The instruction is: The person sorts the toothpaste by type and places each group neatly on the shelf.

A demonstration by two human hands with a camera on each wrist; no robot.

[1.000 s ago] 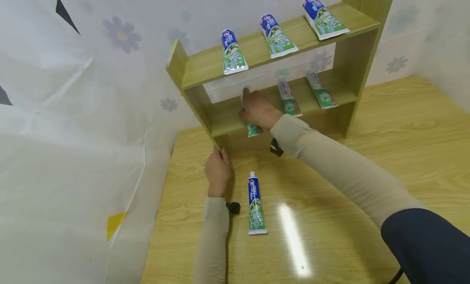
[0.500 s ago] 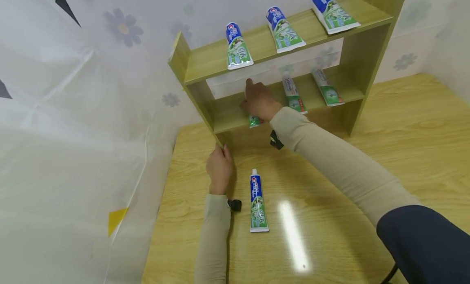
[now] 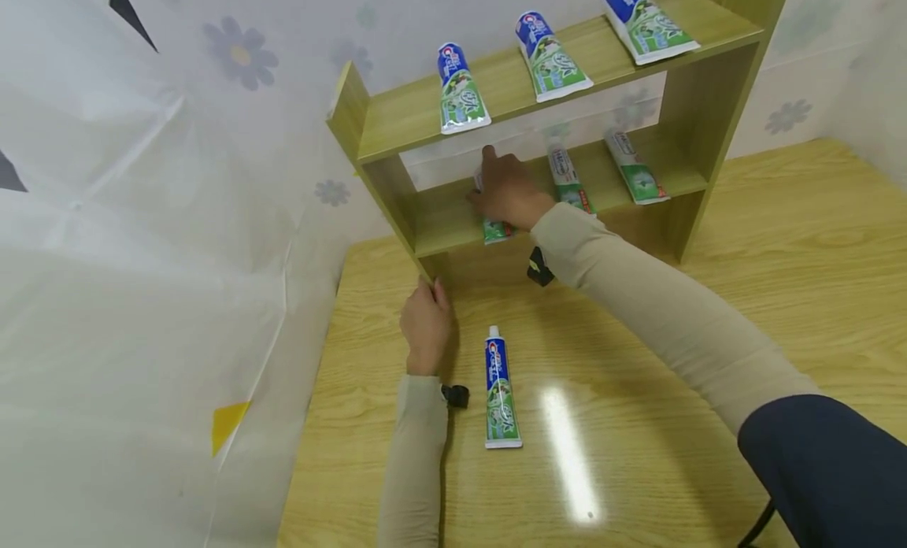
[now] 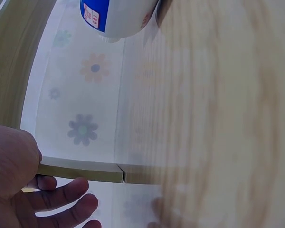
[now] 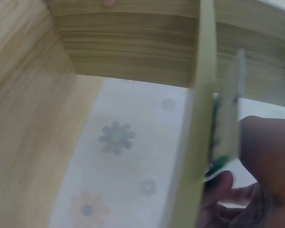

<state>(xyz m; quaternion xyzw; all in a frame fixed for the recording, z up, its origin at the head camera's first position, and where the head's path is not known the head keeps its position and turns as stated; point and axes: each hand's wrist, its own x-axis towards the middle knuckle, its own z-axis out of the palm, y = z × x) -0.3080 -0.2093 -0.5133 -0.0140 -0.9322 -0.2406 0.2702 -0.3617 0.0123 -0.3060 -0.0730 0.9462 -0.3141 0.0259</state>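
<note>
On the middle board of a wooden shelf (image 3: 453, 216), my right hand (image 3: 512, 187) holds a green-and-white toothpaste tube (image 3: 497, 231), whose middle it covers. In the right wrist view that tube (image 5: 228, 109) lies close along the shelf board, with the fingers of my right hand (image 5: 256, 185) around its near end. My left hand (image 3: 425, 323) grips the lower front edge of the shelf's left side panel. The left wrist view shows curled fingers of this left hand (image 4: 42, 190) at the panel edge. A blue-and-green toothpaste tube (image 3: 501, 390) lies on the table, cap towards the shelf.
Two more green-and-white tubes, a middle one (image 3: 569, 182) and a right one (image 3: 638, 170), lie on the same board. The top board holds three blue-and-green tubes, the left one (image 3: 462, 91) among them. The shelf stands on a wood-grain table (image 3: 652, 453) by a flower-patterned wall covering (image 3: 177, 178).
The tube in my right hand has moved back onto the middle board; its lower end hung past the front edge before. My left hand keeps its hold on the side panel.
</note>
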